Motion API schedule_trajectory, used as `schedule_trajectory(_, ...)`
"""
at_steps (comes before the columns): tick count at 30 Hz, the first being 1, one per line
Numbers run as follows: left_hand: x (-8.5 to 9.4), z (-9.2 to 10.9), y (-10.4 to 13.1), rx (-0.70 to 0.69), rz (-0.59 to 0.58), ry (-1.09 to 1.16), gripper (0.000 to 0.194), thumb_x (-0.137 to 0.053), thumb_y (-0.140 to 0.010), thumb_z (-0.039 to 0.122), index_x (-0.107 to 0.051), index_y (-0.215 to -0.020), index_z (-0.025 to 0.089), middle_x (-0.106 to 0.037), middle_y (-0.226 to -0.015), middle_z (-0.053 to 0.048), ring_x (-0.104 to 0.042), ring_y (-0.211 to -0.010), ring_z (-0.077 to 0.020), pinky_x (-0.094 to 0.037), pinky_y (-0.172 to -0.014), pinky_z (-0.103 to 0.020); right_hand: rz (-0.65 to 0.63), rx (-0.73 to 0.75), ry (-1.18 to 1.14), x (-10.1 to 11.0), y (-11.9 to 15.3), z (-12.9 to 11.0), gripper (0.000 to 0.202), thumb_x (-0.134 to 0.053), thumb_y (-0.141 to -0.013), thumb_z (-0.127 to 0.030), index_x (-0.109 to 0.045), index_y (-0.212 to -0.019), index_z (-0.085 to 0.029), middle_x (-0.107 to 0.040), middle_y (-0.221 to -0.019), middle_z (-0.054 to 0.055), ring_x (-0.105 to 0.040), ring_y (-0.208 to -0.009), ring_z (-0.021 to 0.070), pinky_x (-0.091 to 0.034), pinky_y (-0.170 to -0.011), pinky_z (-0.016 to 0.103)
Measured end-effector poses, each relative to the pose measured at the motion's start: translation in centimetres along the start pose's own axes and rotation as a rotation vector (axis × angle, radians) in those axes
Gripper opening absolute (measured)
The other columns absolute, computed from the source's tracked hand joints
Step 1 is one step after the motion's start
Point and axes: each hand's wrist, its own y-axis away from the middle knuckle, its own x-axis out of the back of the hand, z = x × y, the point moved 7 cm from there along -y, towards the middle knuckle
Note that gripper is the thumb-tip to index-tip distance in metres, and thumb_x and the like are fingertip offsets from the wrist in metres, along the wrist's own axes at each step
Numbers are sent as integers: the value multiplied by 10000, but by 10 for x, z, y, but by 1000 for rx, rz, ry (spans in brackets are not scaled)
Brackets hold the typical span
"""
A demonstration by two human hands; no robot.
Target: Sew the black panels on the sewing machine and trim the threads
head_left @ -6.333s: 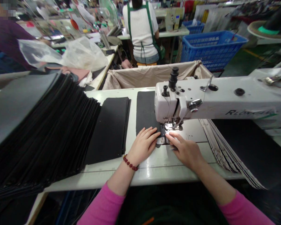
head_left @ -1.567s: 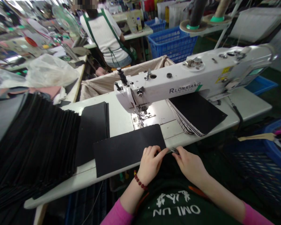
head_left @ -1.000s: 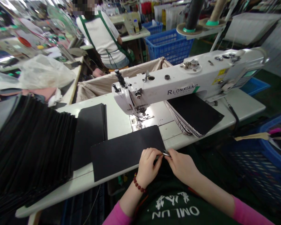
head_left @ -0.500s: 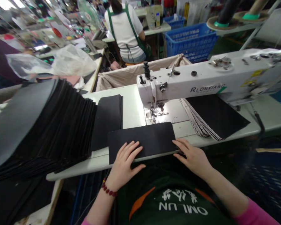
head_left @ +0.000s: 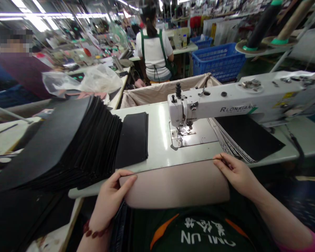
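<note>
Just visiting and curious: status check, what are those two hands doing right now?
Left hand and right hand each grip an end of the panel, pale side up, at the table edge. Nothing between them.

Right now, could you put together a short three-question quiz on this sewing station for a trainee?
1. True or false: the left hand and right hand each grip one end of the panel, pale side up.
2. Where does the fanned stack of black panels lie relative to the sewing machine? A) to its left B) to its right C) behind it
3. What sits behind the table, past the machine's head?

Key: 1 true; 2 A; 3 a beige fabric-lined bin.
</note>
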Motion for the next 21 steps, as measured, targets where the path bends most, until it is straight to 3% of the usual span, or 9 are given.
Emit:
schedule_trajectory(4, -7, 1, 2, 164, -85, 161, 282, -624, -841, 481, -614, -879, 202, -533, -727, 20, -475, -627, -133, -355, -517, -190, 3, -30, -43, 4, 4, -5, 267, -492, -950, -460, -609, -919, -221, -618, -835, 13, -576, -782, 186, -439, -657, 265)
schedule_trajectory(8, -9, 0, 11, 235, -121, 306, 266, -605, -861, 474, -574, -859, 210, -475, -704, 36, -406, -587, -107, -321, -499, -173, -7, -38, -45, 7, 11, -7, 279, -504, -943, -475, -617, -938, -221, -622, -840, 16, -576, -774, 186, -445, -655, 268)
schedule_trajectory(16, -3, 9, 20, 211, -116, 369, 260, -577, -883, 464, -574, -905, 205, -461, -742, 27, -389, -627, -109, -323, -525, -168, 30, -64, -26, 10, 16, 5, 321, -544, -907, -513, -631, -981, -213, -639, -865, 20, -585, -777, 186, -467, -676, 264)
schedule_trajectory(19, -1, 13, 21, 210, -81, 439, 256, -580, -884, 464, -562, -926, 211, -447, -738, 33, -383, -614, -102, -316, -516, -165, 67, -120, -72, 10, 16, 12, 354, -580, -877, -535, -625, -1019, -214, -630, -892, 21, -574, -776, 185, -459, -654, 259)
schedule_trajectory(21, 10, 21, 23, 187, -18, 452, 263, -589, -879, 466, -557, -922, 209, -447, -708, 37, -393, -591, -100, -314, -502, -166, 62, -155, -138, 7, 16, 15, 376, -619, -850, -538, -618, -1043, -215, -600, -856, 13, -555, -748, 175, -441, -612, 246)
